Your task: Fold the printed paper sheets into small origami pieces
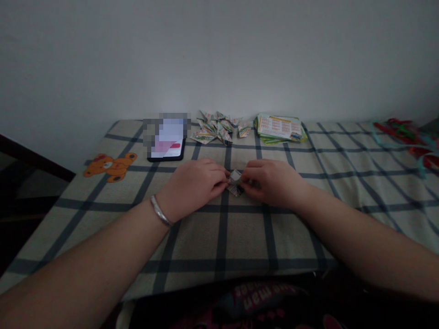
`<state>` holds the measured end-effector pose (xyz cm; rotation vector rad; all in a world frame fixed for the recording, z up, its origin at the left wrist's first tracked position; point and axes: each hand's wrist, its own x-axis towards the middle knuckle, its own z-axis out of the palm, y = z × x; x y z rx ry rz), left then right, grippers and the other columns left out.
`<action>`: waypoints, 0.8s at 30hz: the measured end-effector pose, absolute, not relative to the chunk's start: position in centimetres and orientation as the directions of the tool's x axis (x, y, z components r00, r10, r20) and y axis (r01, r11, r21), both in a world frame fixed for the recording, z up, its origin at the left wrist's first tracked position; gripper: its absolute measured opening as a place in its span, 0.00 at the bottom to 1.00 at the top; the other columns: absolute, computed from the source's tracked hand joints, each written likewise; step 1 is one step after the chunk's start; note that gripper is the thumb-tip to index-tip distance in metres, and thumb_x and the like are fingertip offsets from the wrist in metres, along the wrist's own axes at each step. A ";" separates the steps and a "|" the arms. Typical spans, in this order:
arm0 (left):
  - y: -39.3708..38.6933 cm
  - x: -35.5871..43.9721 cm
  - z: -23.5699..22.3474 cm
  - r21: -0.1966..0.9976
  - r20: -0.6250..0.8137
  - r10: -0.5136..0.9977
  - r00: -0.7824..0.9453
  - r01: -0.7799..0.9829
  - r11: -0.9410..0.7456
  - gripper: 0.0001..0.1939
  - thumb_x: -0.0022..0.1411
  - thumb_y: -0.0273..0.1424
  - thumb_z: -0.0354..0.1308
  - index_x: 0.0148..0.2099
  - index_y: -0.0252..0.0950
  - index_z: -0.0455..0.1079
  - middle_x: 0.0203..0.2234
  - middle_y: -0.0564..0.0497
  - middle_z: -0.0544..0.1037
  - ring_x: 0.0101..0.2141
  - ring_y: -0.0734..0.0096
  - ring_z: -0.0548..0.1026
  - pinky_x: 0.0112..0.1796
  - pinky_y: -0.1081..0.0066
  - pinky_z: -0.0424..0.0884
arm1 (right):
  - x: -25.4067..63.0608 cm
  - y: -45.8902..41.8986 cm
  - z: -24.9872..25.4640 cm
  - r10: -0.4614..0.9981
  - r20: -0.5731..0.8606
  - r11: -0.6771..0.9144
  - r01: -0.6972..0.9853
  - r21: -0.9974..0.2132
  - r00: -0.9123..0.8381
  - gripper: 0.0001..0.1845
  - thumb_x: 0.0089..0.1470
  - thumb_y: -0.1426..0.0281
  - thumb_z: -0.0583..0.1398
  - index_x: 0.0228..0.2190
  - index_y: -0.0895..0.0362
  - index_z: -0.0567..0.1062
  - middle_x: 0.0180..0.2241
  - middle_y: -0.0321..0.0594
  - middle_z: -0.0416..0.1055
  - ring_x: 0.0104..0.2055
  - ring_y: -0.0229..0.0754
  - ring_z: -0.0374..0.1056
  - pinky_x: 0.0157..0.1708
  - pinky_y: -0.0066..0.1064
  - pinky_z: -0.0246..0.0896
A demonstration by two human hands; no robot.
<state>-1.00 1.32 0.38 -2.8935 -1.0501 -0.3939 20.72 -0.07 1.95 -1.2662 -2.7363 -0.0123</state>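
Observation:
A small piece of folded printed paper lies between my hands, just above or on the checked cloth; I cannot tell which. On its left side, my left hand pinches the edge between thumb and fingers, a silver bangle on the wrist. From the other side my right hand grips the paper's right edge, fingers curled. Fingertips cover parts of the paper's sides. Beyond the hands, several folded paper pieces sit in a loose pile. To their right is a stack of printed paper sheets.
A phone with a lit, partly blurred screen stands at the back left. An orange bear picture is on the checked tablecloth near the left edge. Red and light-blue ribbon-like strips lie at the far right. A white wall rises behind.

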 end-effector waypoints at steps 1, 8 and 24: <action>1.3 -1.0 0.4 0.050 0.245 0.630 0.737 0.640 -0.767 0.09 0.65 0.31 0.56 0.43 0.34 0.76 0.40 0.48 0.80 0.43 0.61 0.75 0.46 0.61 0.72 | 20.8 -0.1 2.1 0.761 0.096 0.646 0.762 -0.034 -0.641 0.10 0.57 0.66 0.56 0.34 0.53 0.78 0.34 0.37 0.73 0.34 0.39 0.67 0.26 0.31 0.45; 1.2 -1.0 0.3 0.055 0.252 0.637 0.729 0.646 -0.761 0.09 0.65 0.31 0.56 0.43 0.34 0.76 0.39 0.47 0.80 0.43 0.62 0.75 0.45 0.63 0.72 | 20.8 -0.3 2.8 0.788 0.063 0.601 0.788 0.132 -0.612 0.11 0.58 0.67 0.55 0.32 0.55 0.77 0.34 0.38 0.75 0.31 0.39 0.67 0.24 0.32 0.41; 1.4 -1.0 0.4 0.089 0.220 0.644 0.733 0.642 -0.761 0.08 0.66 0.31 0.53 0.39 0.35 0.73 0.37 0.47 0.77 0.42 0.63 0.74 0.45 0.63 0.70 | 21.0 0.0 2.3 0.814 0.068 0.574 0.816 0.063 -0.577 0.12 0.59 0.65 0.55 0.32 0.54 0.77 0.34 0.39 0.75 0.31 0.40 0.67 0.25 0.31 0.44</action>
